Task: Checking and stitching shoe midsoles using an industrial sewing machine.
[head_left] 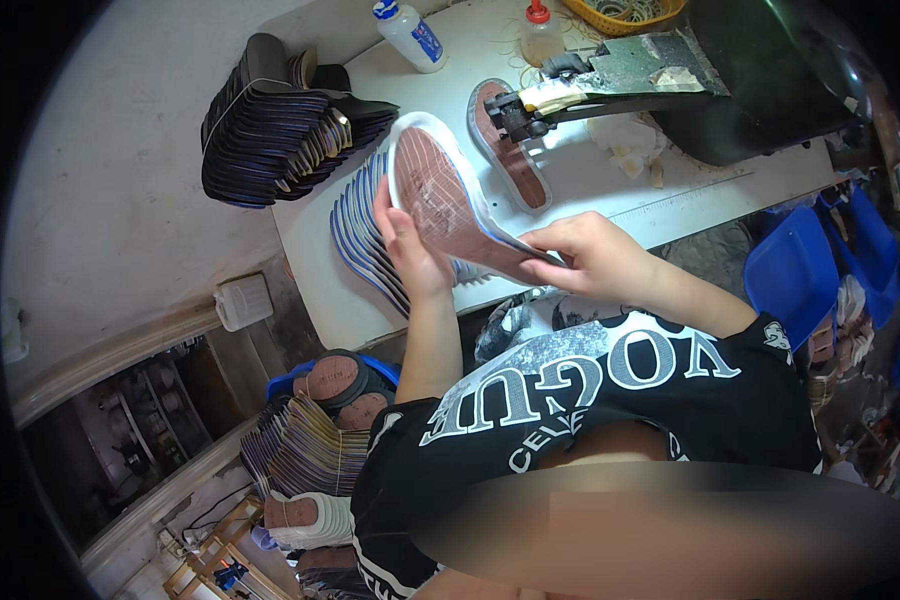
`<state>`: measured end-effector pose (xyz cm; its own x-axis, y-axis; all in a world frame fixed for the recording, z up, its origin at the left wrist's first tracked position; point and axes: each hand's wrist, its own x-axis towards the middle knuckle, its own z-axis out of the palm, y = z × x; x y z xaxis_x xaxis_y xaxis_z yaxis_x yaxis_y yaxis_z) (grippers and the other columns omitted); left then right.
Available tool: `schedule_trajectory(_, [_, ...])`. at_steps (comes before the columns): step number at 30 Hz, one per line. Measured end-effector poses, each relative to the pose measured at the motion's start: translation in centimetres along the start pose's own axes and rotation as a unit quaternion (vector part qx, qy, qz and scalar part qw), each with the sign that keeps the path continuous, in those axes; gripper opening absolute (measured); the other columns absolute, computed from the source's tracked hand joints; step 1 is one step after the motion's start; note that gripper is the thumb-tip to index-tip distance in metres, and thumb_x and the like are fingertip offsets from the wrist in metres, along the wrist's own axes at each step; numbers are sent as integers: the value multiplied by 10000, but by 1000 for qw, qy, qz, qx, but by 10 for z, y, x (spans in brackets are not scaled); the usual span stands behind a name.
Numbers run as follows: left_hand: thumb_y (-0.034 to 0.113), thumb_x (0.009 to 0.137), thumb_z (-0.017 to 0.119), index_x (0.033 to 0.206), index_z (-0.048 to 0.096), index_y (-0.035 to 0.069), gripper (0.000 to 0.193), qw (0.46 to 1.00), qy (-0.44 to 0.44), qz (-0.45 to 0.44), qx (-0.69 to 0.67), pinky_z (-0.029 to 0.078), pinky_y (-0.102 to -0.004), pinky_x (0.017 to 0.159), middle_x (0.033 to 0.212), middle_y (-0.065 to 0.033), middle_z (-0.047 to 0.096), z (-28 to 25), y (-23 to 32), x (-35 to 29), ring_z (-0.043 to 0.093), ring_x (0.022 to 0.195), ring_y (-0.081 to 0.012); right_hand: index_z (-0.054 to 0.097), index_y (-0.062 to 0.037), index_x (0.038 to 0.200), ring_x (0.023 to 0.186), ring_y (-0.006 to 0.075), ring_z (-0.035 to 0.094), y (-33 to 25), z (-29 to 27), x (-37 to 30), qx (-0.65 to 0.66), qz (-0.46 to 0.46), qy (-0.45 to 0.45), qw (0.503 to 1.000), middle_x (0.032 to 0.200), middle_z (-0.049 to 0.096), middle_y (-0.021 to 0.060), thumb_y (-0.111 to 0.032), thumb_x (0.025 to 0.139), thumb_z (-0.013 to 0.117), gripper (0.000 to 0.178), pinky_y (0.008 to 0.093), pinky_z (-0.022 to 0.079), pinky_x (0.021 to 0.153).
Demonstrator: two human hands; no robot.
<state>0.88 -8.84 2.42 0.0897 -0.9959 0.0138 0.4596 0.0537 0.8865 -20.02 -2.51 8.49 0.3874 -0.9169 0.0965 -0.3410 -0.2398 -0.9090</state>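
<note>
Head view, looking down: a person in a black printed T-shirt (590,390) holds one shoe sole (440,195) up over a white counter (320,270). The sole has a reddish-brown face scored with pale lines and a white rim edged in blue; it is tilted, its broad end up and to the left. The left hand (415,255) grips its left edge, thumb on the brown face. The right hand (595,250) has a narrow grip, pinching the other end between thumb and fingers.

Just beyond, a second sole (510,150) lies on the counter, partly hidden by the black and metal arm (610,80) of some device; whether they touch, I cannot tell. To the left, a stack of similar soles (355,235) leans in a row, with a tied bundle of dark pieces (270,140) near the wall. A white bottle with a blue cap (413,38) and a bottle with a red cap (541,40) stand at the far side.

The step in hand appears to be turning or checking this sole. The next move probably calls for steady support at both ends while it is set down flat.
</note>
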Motion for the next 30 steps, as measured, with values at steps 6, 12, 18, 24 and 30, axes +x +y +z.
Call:
schedule_trajectory(6, [315,907,522,1290,438,-11,510,964,-40,-219,-146,484,-389,917,1182,-162,584,43,54,2,600,1048,-255,667,-12,994,614,-14,419,2,-18,11,199,32,-81,976,659,527,-51,-183,815,712,252,162,363,541])
schedule_trajectory(12, [177,924,536,1265,438,-52,422,985,-107,-133,-26,488,-338,896,1172,-148,592,57,61,10,605,1038,-215,648,5,930,657,19,480,5,-24,17,309,36,-71,948,753,587,-30,-166,803,718,224,182,394,577])
schedule_trajectory(18, [133,899,587,1295,398,-50,475,941,-215,-229,-125,463,-314,908,1172,-142,586,72,48,1,588,1048,-194,587,1,1121,896,100,620,46,-15,32,587,23,-95,803,1018,652,50,-276,856,670,393,237,499,793])
schedule_trajectory(24, [105,846,659,1297,392,-55,549,948,-249,-193,-49,443,-300,917,1184,-139,578,74,47,-1,572,1069,-178,650,12,1018,818,107,632,56,-31,28,431,-5,-109,896,922,671,55,-212,850,684,282,256,529,756])
schedule_trajectory(30, [105,838,676,1209,455,-47,458,966,-223,-107,70,439,-294,917,1129,-137,601,72,47,13,586,1016,-169,681,21,841,665,67,601,17,-52,29,316,70,-74,943,727,634,13,-188,872,651,213,233,526,609])
